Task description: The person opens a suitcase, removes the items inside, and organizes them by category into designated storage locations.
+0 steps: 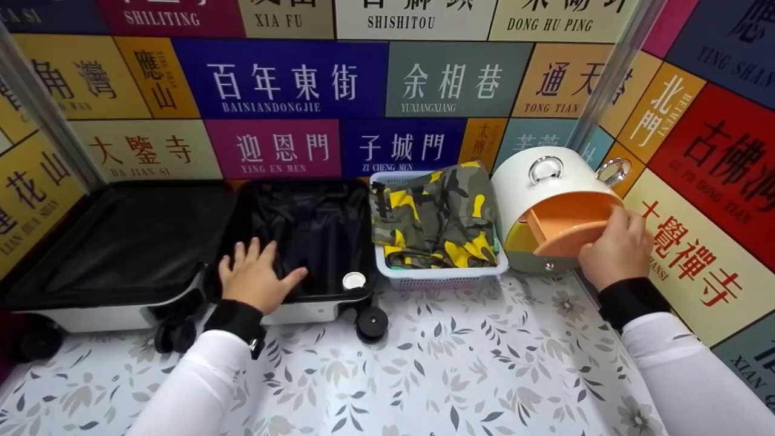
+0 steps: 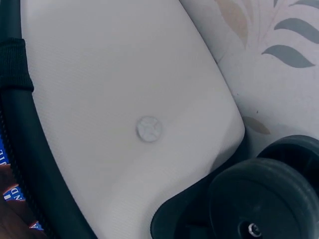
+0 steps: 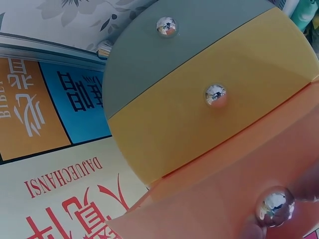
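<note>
My right hand [image 1: 617, 251] pinches the silver knob [image 3: 275, 205] of the orange drawer [image 1: 572, 238], which stands pulled out of a rounded white storage box [image 1: 527, 178]. In the right wrist view, a yellow drawer [image 3: 194, 119] and a grey-green drawer [image 3: 139, 59] are closed. Fingers spread, my left hand [image 1: 254, 275] lies over the near edge of an open suitcase [image 1: 327, 236] with black lining. A small white round thing [image 1: 354, 280] is at its near right corner. The left wrist view shows the suitcase's pale shell [image 2: 99, 99] and a wheel [image 2: 264, 199], with the hand out of frame.
A white basket [image 1: 445, 275] of folded camouflage clothing [image 1: 433, 218] stands between suitcase and storage box. The suitcase's other black half [image 1: 115, 236] lies at left. Walls of coloured sign panels [image 1: 284, 79] rise behind and at right. Leaf-patterned cloth [image 1: 448, 363] covers the surface.
</note>
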The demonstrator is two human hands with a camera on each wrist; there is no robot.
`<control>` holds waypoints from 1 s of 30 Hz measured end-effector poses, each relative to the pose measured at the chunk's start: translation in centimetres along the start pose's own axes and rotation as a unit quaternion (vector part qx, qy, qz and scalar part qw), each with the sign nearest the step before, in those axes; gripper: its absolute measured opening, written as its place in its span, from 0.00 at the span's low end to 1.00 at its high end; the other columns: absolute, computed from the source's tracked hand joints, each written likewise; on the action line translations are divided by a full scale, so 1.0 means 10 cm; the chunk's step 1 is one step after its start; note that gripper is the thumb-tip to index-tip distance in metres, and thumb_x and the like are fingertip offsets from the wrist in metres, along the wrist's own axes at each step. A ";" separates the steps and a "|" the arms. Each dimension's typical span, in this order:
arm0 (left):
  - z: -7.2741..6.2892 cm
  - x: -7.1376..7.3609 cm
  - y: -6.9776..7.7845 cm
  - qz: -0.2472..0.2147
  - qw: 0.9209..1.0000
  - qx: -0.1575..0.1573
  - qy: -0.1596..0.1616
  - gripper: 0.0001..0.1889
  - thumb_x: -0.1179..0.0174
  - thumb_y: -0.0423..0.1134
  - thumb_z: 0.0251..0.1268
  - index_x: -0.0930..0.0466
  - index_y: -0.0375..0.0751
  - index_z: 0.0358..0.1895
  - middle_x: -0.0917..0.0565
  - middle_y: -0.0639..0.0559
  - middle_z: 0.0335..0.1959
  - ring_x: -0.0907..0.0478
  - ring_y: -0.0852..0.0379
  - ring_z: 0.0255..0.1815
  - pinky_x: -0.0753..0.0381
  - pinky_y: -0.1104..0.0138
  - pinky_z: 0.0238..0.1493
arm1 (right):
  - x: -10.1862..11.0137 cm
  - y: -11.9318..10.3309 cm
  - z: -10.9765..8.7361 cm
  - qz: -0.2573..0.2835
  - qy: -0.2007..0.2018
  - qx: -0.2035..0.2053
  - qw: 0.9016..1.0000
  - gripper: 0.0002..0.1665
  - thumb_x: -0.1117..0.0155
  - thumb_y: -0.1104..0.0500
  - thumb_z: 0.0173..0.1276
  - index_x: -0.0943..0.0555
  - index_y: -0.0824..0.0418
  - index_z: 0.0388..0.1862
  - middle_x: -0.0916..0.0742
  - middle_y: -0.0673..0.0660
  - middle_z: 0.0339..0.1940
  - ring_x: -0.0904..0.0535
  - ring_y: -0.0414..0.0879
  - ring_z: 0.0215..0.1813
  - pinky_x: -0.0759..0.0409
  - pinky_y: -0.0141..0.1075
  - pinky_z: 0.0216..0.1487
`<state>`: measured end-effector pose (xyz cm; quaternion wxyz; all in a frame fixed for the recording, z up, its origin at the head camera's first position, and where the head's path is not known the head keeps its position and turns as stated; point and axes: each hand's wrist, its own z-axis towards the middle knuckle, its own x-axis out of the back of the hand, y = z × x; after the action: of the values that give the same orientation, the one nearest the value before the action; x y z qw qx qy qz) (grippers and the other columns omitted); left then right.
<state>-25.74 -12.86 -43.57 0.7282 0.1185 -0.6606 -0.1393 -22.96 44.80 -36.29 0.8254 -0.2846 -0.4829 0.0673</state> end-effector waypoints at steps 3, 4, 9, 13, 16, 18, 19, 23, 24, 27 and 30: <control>0.00 0.00 0.00 -0.001 1.000 0.000 -0.001 0.55 0.47 0.78 0.68 0.41 0.38 0.84 0.48 0.28 0.86 0.57 0.24 0.87 0.61 0.28 0.82 | 0.00 0.00 0.00 -0.004 -0.003 0.000 1.000 0.49 0.41 0.68 0.60 0.40 0.68 0.83 0.35 0.78 0.79 0.38 0.81 0.74 0.39 0.73 0.74; 0.00 0.00 0.00 -0.001 1.000 0.000 -0.002 0.55 0.47 0.78 0.69 0.41 0.38 0.84 0.48 0.28 0.86 0.57 0.24 0.87 0.61 0.28 0.82 | 0.00 0.00 0.00 -0.005 -0.003 0.001 1.000 0.49 0.41 0.68 0.60 0.40 0.68 0.83 0.35 0.79 0.79 0.38 0.82 0.74 0.39 0.74 0.74; -0.01 -0.01 0.03 -0.001 1.000 0.004 -0.015 0.54 0.48 0.77 0.70 0.42 0.39 0.85 0.48 0.29 0.86 0.58 0.24 0.87 0.62 0.29 0.83 | -0.01 0.01 -0.01 -0.011 -0.001 0.006 1.000 0.49 0.40 0.68 0.60 0.40 0.69 0.83 0.34 0.80 0.77 0.37 0.82 0.72 0.37 0.74 0.72; 0.01 -0.02 0.08 -0.001 1.000 0.001 -0.020 0.54 0.47 0.77 0.70 0.42 0.39 0.85 0.47 0.29 0.86 0.58 0.24 0.87 0.63 0.29 0.83 | -0.01 -0.03 -0.04 -0.033 0.008 0.014 0.999 0.45 0.41 0.67 0.61 0.38 0.72 0.80 0.32 0.81 0.76 0.36 0.81 0.71 0.40 0.73 0.73; 0.02 -0.02 0.13 0.001 1.000 0.000 -0.025 0.54 0.47 0.77 0.70 0.42 0.39 0.85 0.47 0.29 0.86 0.58 0.24 0.87 0.63 0.30 0.83 | -0.02 -0.10 -0.07 -0.057 0.017 0.028 0.998 0.42 0.43 0.66 0.61 0.36 0.74 0.76 0.34 0.82 0.76 0.39 0.81 0.71 0.46 0.73 0.73; 0.03 -0.03 0.17 0.004 1.000 -0.002 -0.031 0.54 0.48 0.77 0.70 0.42 0.40 0.85 0.46 0.29 0.86 0.57 0.24 0.87 0.63 0.30 0.83 | -0.04 -0.19 -0.10 -0.061 0.021 0.043 0.997 0.42 0.42 0.66 0.60 0.36 0.74 0.76 0.36 0.82 0.78 0.42 0.80 0.73 0.50 0.73 0.73; 0.04 -0.04 0.20 0.007 0.999 -0.003 -0.035 0.54 0.48 0.77 0.70 0.43 0.40 0.85 0.46 0.29 0.86 0.57 0.24 0.87 0.62 0.30 0.83 | -0.05 -0.24 -0.12 -0.056 0.022 0.053 0.997 0.42 0.40 0.67 0.60 0.35 0.73 0.75 0.38 0.82 0.79 0.44 0.80 0.74 0.52 0.73 0.74; 0.10 -0.09 0.33 0.017 0.998 -0.013 -0.051 0.52 0.49 0.76 0.72 0.43 0.41 0.85 0.45 0.31 0.86 0.54 0.24 0.87 0.62 0.31 0.84 | -0.14 -0.49 -0.21 -0.019 0.010 0.096 0.995 0.44 0.33 0.68 0.60 0.34 0.73 0.76 0.42 0.80 0.83 0.49 0.80 0.81 0.62 0.75 0.80; 0.11 -0.10 0.37 0.019 0.998 -0.016 -0.055 0.52 0.49 0.76 0.72 0.43 0.41 0.85 0.44 0.31 0.86 0.53 0.24 0.86 0.61 0.31 0.84 | -0.17 -0.56 -0.23 -0.010 0.004 0.106 0.994 0.44 0.32 0.68 0.60 0.33 0.73 0.76 0.42 0.79 0.84 0.49 0.79 0.81 0.63 0.75 0.80; 0.16 -0.16 0.47 0.027 0.997 -0.022 -0.073 0.49 0.50 0.74 0.74 0.42 0.42 0.85 0.42 0.32 0.85 0.50 0.24 0.86 0.60 0.31 0.84 | -0.28 -0.76 -0.28 0.010 -0.021 0.135 0.991 0.40 0.36 0.68 0.63 0.32 0.72 0.75 0.41 0.77 0.84 0.49 0.77 0.82 0.63 0.74 0.81; 0.19 -0.21 0.57 0.033 0.995 -0.029 -0.092 0.47 0.50 0.72 0.76 0.40 0.42 0.84 0.39 0.33 0.84 0.47 0.24 0.85 0.57 0.32 0.84 | -0.41 -0.91 -0.30 0.018 -0.051 0.162 0.985 0.37 0.37 0.66 0.67 0.31 0.69 0.76 0.42 0.73 0.86 0.50 0.75 0.83 0.63 0.74 0.82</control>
<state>-27.53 -6.77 -43.33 0.6714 0.0622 -0.7241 -0.1452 -24.10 34.41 -35.67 0.8335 -0.1518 -0.5018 0.1744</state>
